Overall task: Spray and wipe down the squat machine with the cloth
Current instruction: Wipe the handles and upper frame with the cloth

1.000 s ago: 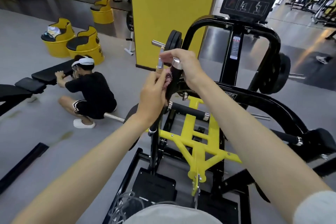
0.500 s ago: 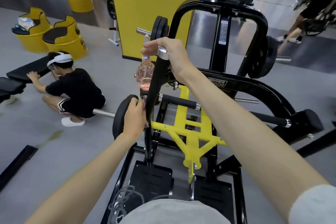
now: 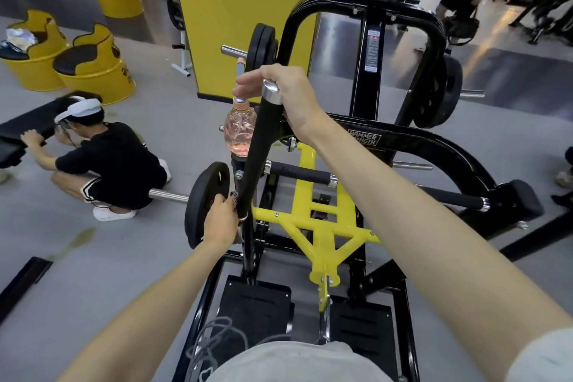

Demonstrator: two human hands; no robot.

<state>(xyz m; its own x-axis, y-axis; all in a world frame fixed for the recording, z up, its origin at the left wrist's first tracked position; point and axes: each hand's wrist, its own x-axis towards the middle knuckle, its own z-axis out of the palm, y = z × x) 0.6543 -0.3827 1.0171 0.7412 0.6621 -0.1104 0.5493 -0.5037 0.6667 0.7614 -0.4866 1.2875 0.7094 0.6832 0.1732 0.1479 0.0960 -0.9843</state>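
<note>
- Wiping is the step in hand, I judge: the left hand (image 3: 221, 220) is gripping a dark patterned cloth (image 3: 234, 195) round the lower end of the long black padded handle (image 3: 259, 146) of the black-and-yellow squat machine (image 3: 434, 146), just beside a round black weight plate (image 3: 204, 205).
- Only scraps of the cloth are showing above and below the fingers; the rest is hiding inside the grip.
- The right hand (image 3: 291, 96) is curling over the handle's top, against the chrome end cap (image 3: 271, 90). Its fingers are pinching the neck of a clear pink plastic spray bottle (image 3: 240, 130), which is hanging upright just left of the handle.
- The machine is standing directly in front of the person, with its yellow steel linkage (image 3: 322, 220) and black textured footplates (image 3: 254, 304) lying below the arms.
- Progress is looking early: one handle is getting attention, while the frame, the short padded crossbar (image 3: 299, 174) and the footplates are probably waiting their turn.
- The next move is calling for a firm stroke along the handle with the cloth wrapped fully round it, the upper hand steadying the bar without tipping the bottle.
- Off to the left, a person in black (image 3: 114, 161) is crouching on the grey floor near two yellow barrel seats (image 3: 93, 71).
</note>
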